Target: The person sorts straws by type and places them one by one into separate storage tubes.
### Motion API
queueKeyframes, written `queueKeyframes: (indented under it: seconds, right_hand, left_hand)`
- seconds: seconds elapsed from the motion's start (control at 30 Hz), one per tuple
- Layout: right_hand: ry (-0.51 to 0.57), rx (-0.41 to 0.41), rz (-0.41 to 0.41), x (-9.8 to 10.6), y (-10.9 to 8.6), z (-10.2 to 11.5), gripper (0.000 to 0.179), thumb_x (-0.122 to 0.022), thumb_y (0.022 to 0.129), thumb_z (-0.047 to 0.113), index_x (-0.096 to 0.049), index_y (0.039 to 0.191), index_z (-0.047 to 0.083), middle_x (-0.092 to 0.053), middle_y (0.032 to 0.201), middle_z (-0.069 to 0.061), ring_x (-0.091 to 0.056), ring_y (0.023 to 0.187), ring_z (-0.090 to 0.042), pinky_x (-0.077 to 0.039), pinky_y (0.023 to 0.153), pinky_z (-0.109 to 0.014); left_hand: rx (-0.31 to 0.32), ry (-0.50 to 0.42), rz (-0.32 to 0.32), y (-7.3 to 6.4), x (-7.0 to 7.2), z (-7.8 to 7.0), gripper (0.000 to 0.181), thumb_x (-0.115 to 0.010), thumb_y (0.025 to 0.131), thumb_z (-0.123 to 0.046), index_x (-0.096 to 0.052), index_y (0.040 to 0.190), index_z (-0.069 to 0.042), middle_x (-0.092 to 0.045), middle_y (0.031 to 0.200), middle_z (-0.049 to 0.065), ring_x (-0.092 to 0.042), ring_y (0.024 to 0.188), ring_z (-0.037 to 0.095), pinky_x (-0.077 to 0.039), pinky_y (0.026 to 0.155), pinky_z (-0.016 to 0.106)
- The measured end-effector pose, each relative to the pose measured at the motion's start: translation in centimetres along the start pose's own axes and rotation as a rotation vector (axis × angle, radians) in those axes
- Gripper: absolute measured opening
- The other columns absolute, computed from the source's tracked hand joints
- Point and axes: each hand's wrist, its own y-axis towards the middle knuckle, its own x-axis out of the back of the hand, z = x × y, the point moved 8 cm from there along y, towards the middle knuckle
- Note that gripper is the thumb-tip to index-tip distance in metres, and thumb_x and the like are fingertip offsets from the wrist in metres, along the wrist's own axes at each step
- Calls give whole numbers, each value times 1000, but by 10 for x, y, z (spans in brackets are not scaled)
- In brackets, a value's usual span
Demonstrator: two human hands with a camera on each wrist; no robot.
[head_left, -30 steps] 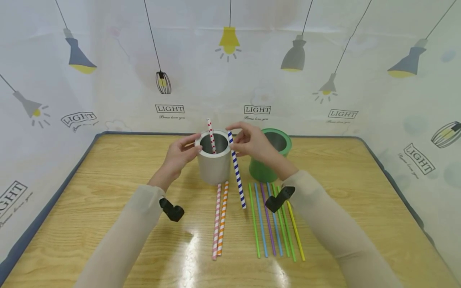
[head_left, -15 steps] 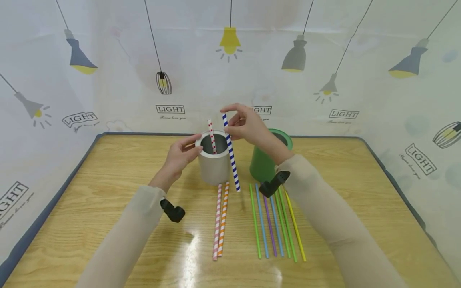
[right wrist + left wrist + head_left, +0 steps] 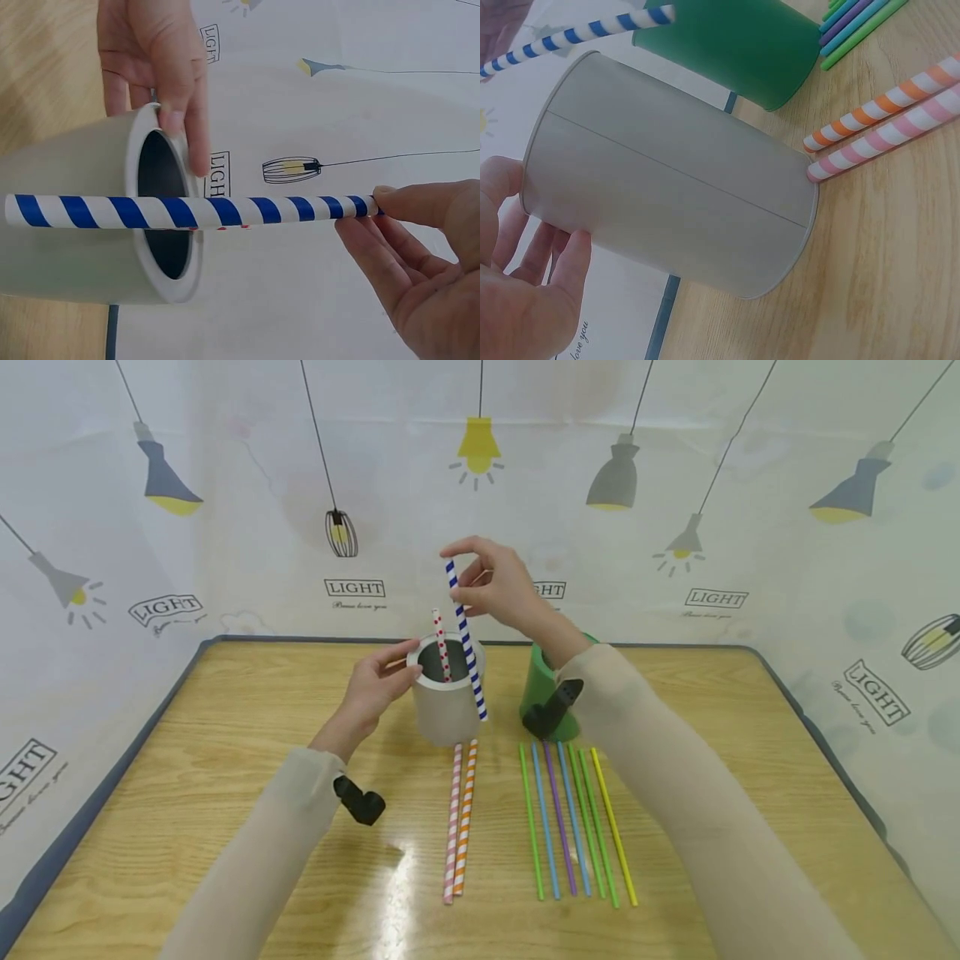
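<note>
My right hand [image 3: 501, 587] pinches the top of a blue-and-white striped paper straw [image 3: 462, 631], which slants down in front of the near right rim of a light grey can [image 3: 444, 717]. The straw's lower end is outside the can, above the table. My left hand [image 3: 372, 687] holds the left side of the can's rim between thumb and fingers. A white straw with red dots [image 3: 438, 631] stands in the can, its lower part hidden inside. In the left wrist view the striped straw [image 3: 577, 34] hangs apart from the can's wall [image 3: 675, 172].
A green can [image 3: 534, 689] stands to the right, partly behind my right forearm. Pink-striped [image 3: 453, 827] and orange-striped [image 3: 466, 818] straws lie before the grey can. Several thin green, blue, purple and yellow sticks [image 3: 566, 822] lie farther right. A printed curtain hangs behind the table.
My right hand has raised the blue-and-white straw and moved it left, from beside the grey can to in front of its rim. The left hand and the can have stayed put.
</note>
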Motion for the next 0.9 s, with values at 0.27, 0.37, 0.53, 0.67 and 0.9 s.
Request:
queueKeyframes:
  seconds: [0.27,0.37,0.53,0.67,0.9]
  right_hand:
    - [2,48,-10,9,14,19,44,-64,84,2,-53,125,11,-56,86,-12,-59,76,-21,-57,62,-28]
    - [7,49,-20,14,18,26,44,-64,84,3,-52,126,12,-55,87,-12,-60,76,-21,-57,63,-28]
    - [4,69,-43,20,22,39,44,-65,83,4,-53,125,12,-55,86,-12,-60,77,-21,-57,63,-28]
    - [-5,91,-76,24,24,48,45,-65,83,3,-52,125,13,-54,86,-11,-60,76,-21,-56,63,-27]
    - [8,117,-135,26,21,47,43,-63,84,1,-51,125,10,-53,86,-10,-59,76,-21,-56,66,-27]
  left_hand:
    - [6,-3,-7,1,0,1,47,-59,89,-10,-47,134,-10,-41,137,8,-43,122,24,-44,96,31]
    - [4,-2,-6,1,0,1,47,-59,89,-10,-46,134,-10,-41,137,9,-43,122,24,-44,95,31]
    - [-4,2,-3,1,1,1,47,-59,89,-10,-46,135,-9,-40,137,9,-43,123,24,-44,96,31]
    - [-7,8,-5,1,1,1,47,-58,89,-10,-46,135,-10,-40,137,9,-42,123,24,-43,96,32]
    - [-9,14,0,1,1,2,47,-58,90,-11,-46,135,-10,-40,138,9,-42,123,25,-43,97,34]
